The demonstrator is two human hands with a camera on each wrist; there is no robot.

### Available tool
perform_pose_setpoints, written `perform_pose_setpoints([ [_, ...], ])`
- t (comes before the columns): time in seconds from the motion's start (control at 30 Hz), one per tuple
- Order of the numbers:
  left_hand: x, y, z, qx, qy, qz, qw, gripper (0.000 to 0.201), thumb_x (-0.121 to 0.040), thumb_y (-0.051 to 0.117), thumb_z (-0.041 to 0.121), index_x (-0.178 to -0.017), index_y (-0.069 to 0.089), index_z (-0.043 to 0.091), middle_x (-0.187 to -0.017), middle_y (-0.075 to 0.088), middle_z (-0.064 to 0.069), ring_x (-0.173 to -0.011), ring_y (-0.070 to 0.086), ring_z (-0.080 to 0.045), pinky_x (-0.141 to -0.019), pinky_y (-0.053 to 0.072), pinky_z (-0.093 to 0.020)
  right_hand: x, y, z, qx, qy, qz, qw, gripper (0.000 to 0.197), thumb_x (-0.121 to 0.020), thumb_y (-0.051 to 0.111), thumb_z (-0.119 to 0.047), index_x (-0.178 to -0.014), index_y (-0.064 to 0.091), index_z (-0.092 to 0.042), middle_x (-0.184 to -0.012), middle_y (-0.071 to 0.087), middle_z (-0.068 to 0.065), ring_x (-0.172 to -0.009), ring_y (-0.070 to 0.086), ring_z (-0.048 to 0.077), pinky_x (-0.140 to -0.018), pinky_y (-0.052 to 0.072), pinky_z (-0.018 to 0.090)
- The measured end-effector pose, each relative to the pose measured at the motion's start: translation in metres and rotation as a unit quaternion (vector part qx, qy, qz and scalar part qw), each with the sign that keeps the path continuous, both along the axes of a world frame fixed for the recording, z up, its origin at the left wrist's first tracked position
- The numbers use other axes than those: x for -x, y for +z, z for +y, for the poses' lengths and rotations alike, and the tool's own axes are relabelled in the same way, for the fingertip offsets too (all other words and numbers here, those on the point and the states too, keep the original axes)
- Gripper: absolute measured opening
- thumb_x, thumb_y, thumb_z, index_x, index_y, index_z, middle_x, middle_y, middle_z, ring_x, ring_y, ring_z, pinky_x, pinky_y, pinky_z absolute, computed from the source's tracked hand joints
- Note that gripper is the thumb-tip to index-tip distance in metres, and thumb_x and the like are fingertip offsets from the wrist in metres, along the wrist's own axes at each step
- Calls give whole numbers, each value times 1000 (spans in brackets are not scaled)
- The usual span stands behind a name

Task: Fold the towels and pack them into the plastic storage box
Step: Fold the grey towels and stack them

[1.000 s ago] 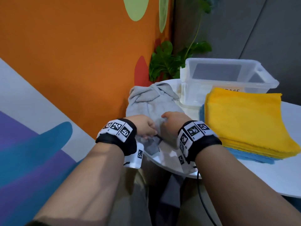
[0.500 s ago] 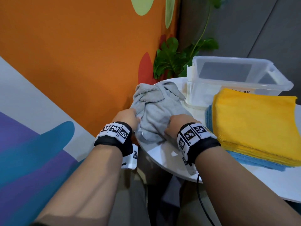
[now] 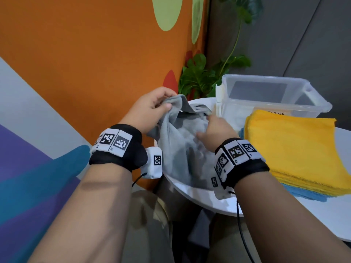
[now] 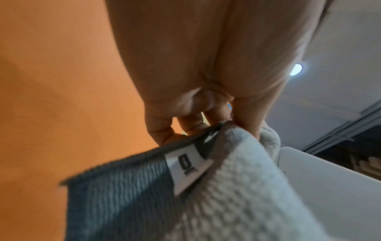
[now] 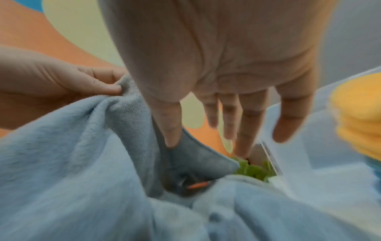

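Note:
A crumpled grey towel (image 3: 182,149) lies at the left end of the white table (image 3: 201,196). My left hand (image 3: 152,109) pinches a raised corner of the grey towel (image 4: 206,187) between thumb and fingers, near its white label (image 4: 185,164). My right hand (image 3: 214,128) reaches over the grey towel (image 5: 82,163) with straight, spread fingers (image 5: 241,130) and holds nothing. The clear plastic storage box (image 3: 275,99) stands open behind, with no towel visible inside. A stack of yellow towels (image 3: 296,149) rests on blue ones (image 3: 303,194) to the right.
An orange wall (image 3: 95,63) runs close along the left of the table. A green plant (image 3: 199,76) stands behind the table's far edge. The table's rounded near edge is just above my knees.
My left hand lifted a corner of the grey towel up and away from me. My right hand let go of the bunched cloth and moved forward over it with fingers spread.

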State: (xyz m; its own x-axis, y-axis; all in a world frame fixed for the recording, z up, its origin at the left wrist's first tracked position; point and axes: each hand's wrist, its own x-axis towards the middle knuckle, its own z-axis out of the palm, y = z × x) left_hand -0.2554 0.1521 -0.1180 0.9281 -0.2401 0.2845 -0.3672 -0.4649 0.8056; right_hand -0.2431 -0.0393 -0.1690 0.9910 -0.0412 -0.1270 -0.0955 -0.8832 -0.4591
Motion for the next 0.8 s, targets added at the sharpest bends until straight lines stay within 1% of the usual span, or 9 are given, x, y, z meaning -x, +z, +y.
perform_pose_setpoints([
  [0.07,4,11,-3,-21,-29,-11,999,34,-96,50,3,-96,61,35,-96,66,12,-88,60,0,-79,45,-14,10,33,1,-92,41,-112,989,65,-84,64,-35,-141,34,-24,-139,40,5,-121,47,25,-99,42,41],
  [0.1,6,16,-5,-26,-39,-17,999,32,-96,51,4,-96,62,34,-95,66,14,-87,59,2,-79,45,-12,8,33,2,-124,79,-156,977,69,-84,66,-32,-143,31,-26,-141,37,4,-124,45,22,-101,41,39],
  [0.17,10,26,-7,-26,-49,-31,998,31,-96,52,4,-96,64,32,-94,66,16,-88,59,5,-80,44,-10,7,44,6,-100,124,-188,969,50,-84,66,-30,-131,46,-29,-131,44,1,-118,48,20,-98,43,37],
  [0.23,15,36,-8,-14,-46,-51,998,31,-96,52,4,-93,65,32,-92,66,18,-88,59,5,-81,45,-12,6,49,6,-39,124,-197,972,15,-87,61,-32,-100,57,-25,-108,50,0,-100,53,22,-82,45,33],
  [0.3,19,46,-7,6,-41,-77,996,30,-96,51,3,-93,66,29,-92,65,17,-89,60,1,-82,46,-16,7,51,3,-31,112,-184,976,10,-91,55,-31,-89,57,-22,-96,54,1,-88,53,21,-71,39,30],
  [0.4,24,61,-6,17,-27,-111,993,29,-95,51,4,-94,68,28,-95,66,18,-92,60,-1,-82,46,-17,8,47,-2,-26,73,-148,986,7,-93,49,-24,-90,53,-19,-87,56,2,-83,53,24,-68,39,30],
  [0.57,19,69,-1,-31,80,-156,984,24,-91,57,10,-93,66,32,-85,61,23,-74,53,12,-68,39,-11,7,51,-13,-119,-34,-177,976,8,-94,38,-21,-96,41,-14,-80,58,6,-75,58,30,-67,45,36],
  [0.67,13,69,10,-71,183,-185,963,14,-87,64,18,-91,67,32,-87,62,15,-75,51,5,-71,38,-16,10,70,-24,-126,-86,-273,950,11,-98,41,-25,-97,46,-15,-86,55,3,-77,48,24,-65,35,32],
  [0.8,10,68,23,-108,276,-193,935,4,-85,69,28,-87,68,24,-83,62,10,-81,54,-8,-70,34,-17,9,89,-35,-106,-93,-352,925,18,-96,49,-24,-104,61,-14,-111,49,5,-83,47,18,-75,37,27],
])
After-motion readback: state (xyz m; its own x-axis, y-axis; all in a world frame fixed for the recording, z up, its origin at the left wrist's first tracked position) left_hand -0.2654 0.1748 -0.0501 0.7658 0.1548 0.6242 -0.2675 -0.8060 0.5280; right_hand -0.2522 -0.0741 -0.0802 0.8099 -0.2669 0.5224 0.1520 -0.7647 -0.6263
